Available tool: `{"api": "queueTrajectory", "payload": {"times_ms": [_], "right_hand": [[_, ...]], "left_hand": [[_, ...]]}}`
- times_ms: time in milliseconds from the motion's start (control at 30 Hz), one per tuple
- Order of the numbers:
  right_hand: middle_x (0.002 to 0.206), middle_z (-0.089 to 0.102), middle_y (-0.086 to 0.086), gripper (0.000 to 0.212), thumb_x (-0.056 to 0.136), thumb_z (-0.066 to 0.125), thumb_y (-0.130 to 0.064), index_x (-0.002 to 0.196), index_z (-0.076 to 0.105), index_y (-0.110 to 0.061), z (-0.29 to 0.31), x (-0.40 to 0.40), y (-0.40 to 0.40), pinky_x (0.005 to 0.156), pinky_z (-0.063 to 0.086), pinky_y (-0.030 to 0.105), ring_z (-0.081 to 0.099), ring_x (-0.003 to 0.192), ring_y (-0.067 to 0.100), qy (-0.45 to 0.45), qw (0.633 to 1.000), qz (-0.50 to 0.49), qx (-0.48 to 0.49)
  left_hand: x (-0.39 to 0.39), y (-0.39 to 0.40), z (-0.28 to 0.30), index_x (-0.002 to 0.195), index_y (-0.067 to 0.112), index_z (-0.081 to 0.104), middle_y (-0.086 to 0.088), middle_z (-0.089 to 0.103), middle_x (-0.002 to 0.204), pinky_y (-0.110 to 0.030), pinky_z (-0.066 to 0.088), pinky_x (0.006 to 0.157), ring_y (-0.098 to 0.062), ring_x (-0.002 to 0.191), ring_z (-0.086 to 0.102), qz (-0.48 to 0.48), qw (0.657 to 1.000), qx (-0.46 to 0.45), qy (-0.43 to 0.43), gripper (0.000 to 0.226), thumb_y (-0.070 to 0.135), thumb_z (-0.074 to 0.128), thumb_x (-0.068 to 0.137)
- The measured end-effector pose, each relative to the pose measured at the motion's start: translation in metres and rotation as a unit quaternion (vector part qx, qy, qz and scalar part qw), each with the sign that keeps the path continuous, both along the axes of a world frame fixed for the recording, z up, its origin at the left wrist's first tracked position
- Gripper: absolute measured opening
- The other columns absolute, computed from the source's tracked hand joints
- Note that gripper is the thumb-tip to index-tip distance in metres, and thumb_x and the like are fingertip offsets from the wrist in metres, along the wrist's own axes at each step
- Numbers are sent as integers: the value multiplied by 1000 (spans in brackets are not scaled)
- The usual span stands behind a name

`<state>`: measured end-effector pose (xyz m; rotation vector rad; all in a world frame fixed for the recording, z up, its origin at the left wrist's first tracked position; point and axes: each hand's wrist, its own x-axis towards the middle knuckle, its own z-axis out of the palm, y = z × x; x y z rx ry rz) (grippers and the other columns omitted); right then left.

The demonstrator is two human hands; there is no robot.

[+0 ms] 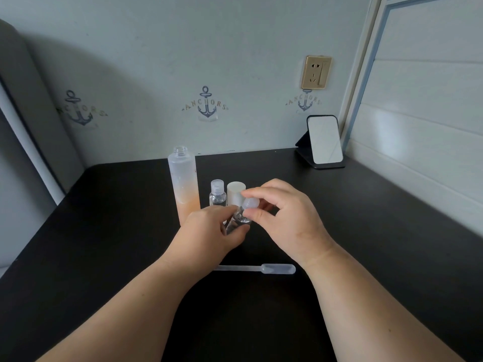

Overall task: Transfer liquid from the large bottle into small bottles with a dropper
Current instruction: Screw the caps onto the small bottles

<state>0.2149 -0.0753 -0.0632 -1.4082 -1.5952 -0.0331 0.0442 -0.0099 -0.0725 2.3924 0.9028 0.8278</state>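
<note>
A tall frosted large bottle [184, 184] stands uncapped at the centre of the black table [104, 231], with orange liquid in its lower part. Its white cap [235, 192] stands to the right, behind my hands. A small clear bottle [239, 220] is tilted in front of them; my left hand [209, 231] grips its body and my right hand [285, 215] pinches its translucent cap [250, 204]. A second small bottle [217, 193], capped, stands next to the large one. The plastic dropper [261, 268] lies flat on the table below my wrists.
A small mirror on a black stand [324, 141] sits at the table's back right corner. The wall carries a gold socket [316, 72]. A white panelled surface [418, 126] runs along the right side.
</note>
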Motion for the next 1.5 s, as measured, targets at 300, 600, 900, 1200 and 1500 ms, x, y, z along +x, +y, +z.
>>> {"api": "queueTrajectory", "payload": {"times_ms": [300,600,900,1200,1500], "right_hand": [[91,66,-9,17,88,77,-22,104,75,-18,-1,3,1,70,50,17,64,82,8,43,999,-23,-20],[97,69,-7,16,90,75,-14,106,78,-14,-1,2,2,74,50,13,65,88,6,55,998,-2,-3],[101,70,-11,21,90,75,-16,110,76,-19,-4,2,5,78,50,13,65,91,5,65,998,2,-19],[102,69,-11,28,88,77,-18,115,74,-22,-5,1,5,80,52,15,65,93,6,91,995,18,-24],[103,70,-12,18,92,73,-17,110,76,-20,-4,2,4,80,53,16,66,95,5,93,995,15,-32]], "left_hand": [[0,0,-1,83,30,65,9,56,69,-14,41,62,-4,69,53,5,1000,11,4,13,36,65,95],[2,0,-2,83,30,64,11,55,67,-12,41,65,-1,72,54,10,1000,19,8,12,35,66,94],[2,-2,-1,88,24,68,7,57,71,-23,43,68,-9,78,53,9,1000,24,3,13,35,64,95],[3,-2,-2,91,25,70,13,56,69,-16,42,65,-4,76,54,11,1000,28,-3,11,35,65,94],[4,-2,-3,91,27,69,15,56,70,-11,43,68,3,77,55,16,1000,25,-4,9,35,66,94]]}}
